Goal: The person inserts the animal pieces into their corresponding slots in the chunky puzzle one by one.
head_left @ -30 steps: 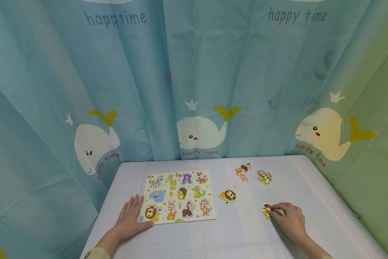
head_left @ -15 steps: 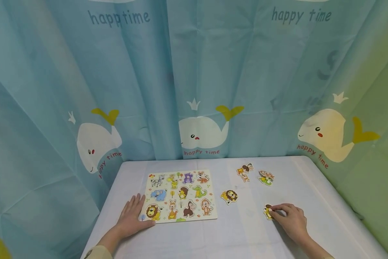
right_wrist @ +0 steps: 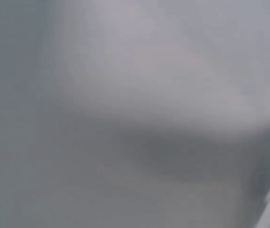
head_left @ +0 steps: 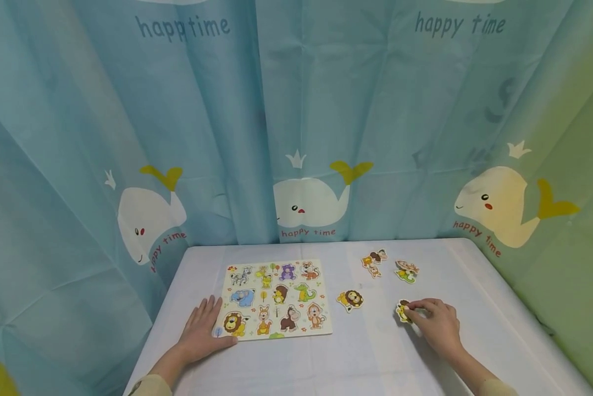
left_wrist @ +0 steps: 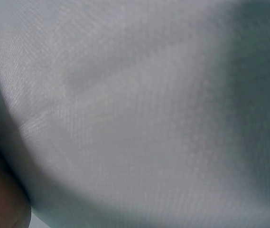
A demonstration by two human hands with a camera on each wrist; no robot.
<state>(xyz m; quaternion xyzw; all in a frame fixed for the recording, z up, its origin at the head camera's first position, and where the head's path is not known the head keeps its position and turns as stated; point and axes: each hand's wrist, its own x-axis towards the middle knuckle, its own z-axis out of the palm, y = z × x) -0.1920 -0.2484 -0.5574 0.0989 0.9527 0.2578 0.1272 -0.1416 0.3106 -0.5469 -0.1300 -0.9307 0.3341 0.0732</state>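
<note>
My right hand [head_left: 437,325] pinches a hedgehog puzzle piece [head_left: 402,312] between thumb and fingers, above the right part of the table. With fingers spread, my left hand [head_left: 200,331] rests at the left edge of a white puzzle board [head_left: 296,334], its thumb by the near left corner. Rows of animal pictures cover the board, among them a hedgehog picture [head_left: 280,295]. A loose lion piece [head_left: 350,300] lies right of the board. In the left wrist view, part of a finger [left_wrist: 4,190] shows at the lower left; the right wrist view is mostly blurred cloth.
Behind the lion piece lie overlapping pieces, a monkey-like one [head_left: 378,256] and a kangaroo-like one [head_left: 373,270]. Right of these, a green piece [head_left: 406,275] lies partly under another. The white-covered table [head_left: 355,363] ends at a blue whale-print curtain [head_left: 311,126].
My right hand has lifted the hedgehog piece and moved it slightly away from me and to the left. My left hand and the board have stayed in place.
</note>
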